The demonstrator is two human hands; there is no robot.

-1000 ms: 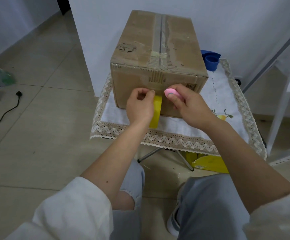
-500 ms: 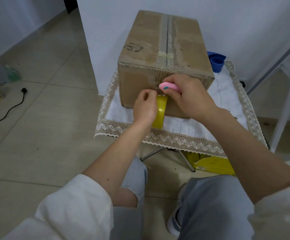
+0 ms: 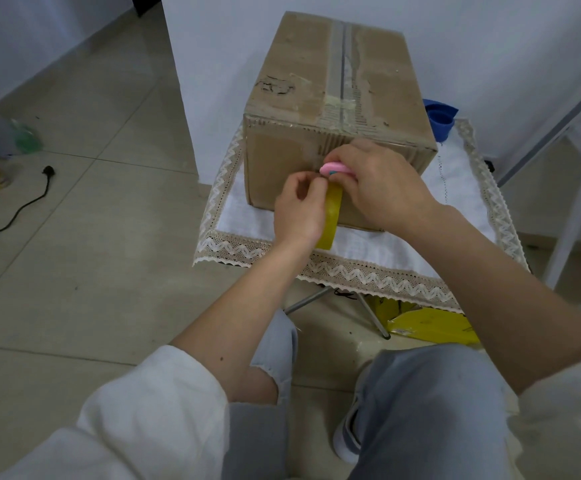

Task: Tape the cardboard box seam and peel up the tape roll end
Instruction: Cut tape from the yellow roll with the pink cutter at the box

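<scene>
A brown cardboard box (image 3: 303, 84) stands on a small table covered by a white lace-edged cloth (image 3: 455, 216). A taped seam (image 3: 342, 64) runs along the middle of its top. My left hand (image 3: 299, 209) holds a yellow tape roll (image 3: 332, 216) on edge against the box's near face. My right hand (image 3: 379, 181) grips a small pink cutter (image 3: 332, 167) just above the roll, at the top of the near face under the seam. Whatever tape runs between roll and box is hidden by my fingers.
A blue object (image 3: 440, 121) sits behind the box on the right. A yellow carton (image 3: 427, 323) lies on the floor under the table. A black cable with plug (image 3: 44, 176) and a blurred bottle (image 3: 1, 136) lie on the tiles at left. White frame legs (image 3: 573, 188) stand at right.
My right hand with the pink cutter has moved up and left to just above the roll. My left hand has kept the roll against the near face.
</scene>
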